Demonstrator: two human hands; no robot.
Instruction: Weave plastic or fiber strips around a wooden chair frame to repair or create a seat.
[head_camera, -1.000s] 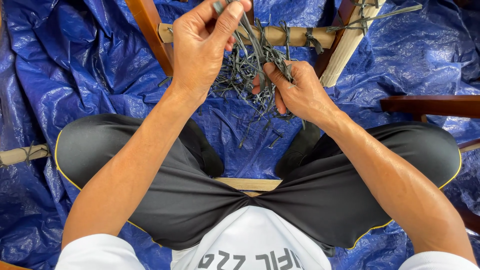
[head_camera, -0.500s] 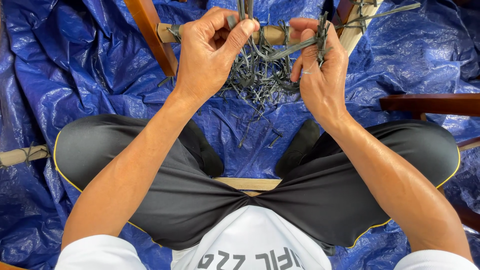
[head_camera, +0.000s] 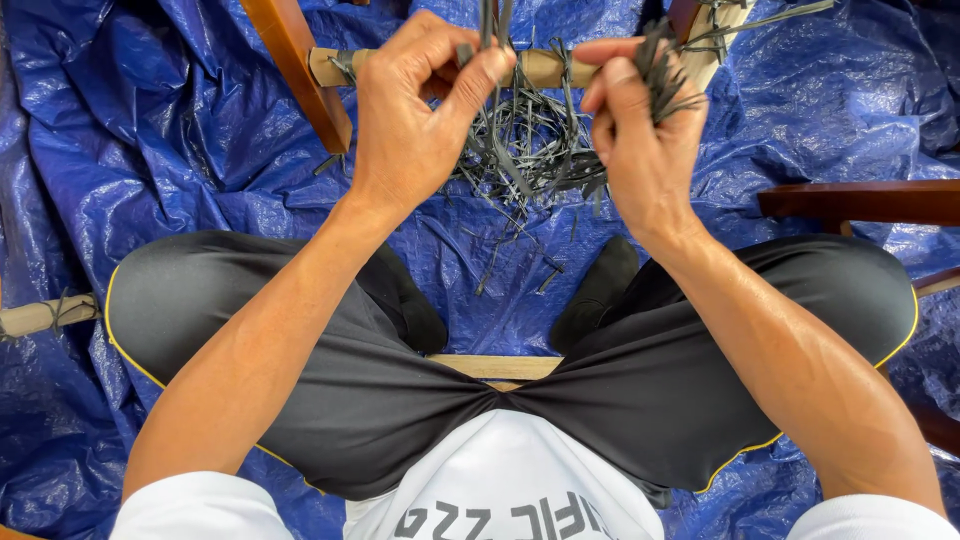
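Observation:
My left hand (head_camera: 415, 110) is raised at upper centre and pinches a few thin dark grey strips (head_camera: 490, 20) that run off the top edge. To its right my right hand (head_camera: 640, 130) is closed on a bunch of the same dark strips (head_camera: 665, 70). Between and below the hands lies a tangled heap of cut grey strips (head_camera: 525, 150) on the blue tarpaulin (head_camera: 150, 130). Behind the hands a pale wooden rail (head_camera: 540, 68) crosses between brown wooden legs (head_camera: 290, 60), with strips still wound on it.
I sit with legs apart in black shorts (head_camera: 300, 330) on a wooden seat edge (head_camera: 495, 366). A dark wooden bar (head_camera: 860, 200) juts in at right, a pale rod (head_camera: 45, 315) at left. Crumpled tarpaulin covers the floor all round.
My right hand rose from the heap with a bunch of strips and now sits level with the left. The left hand closed from spread fingers into a pinch on strips.

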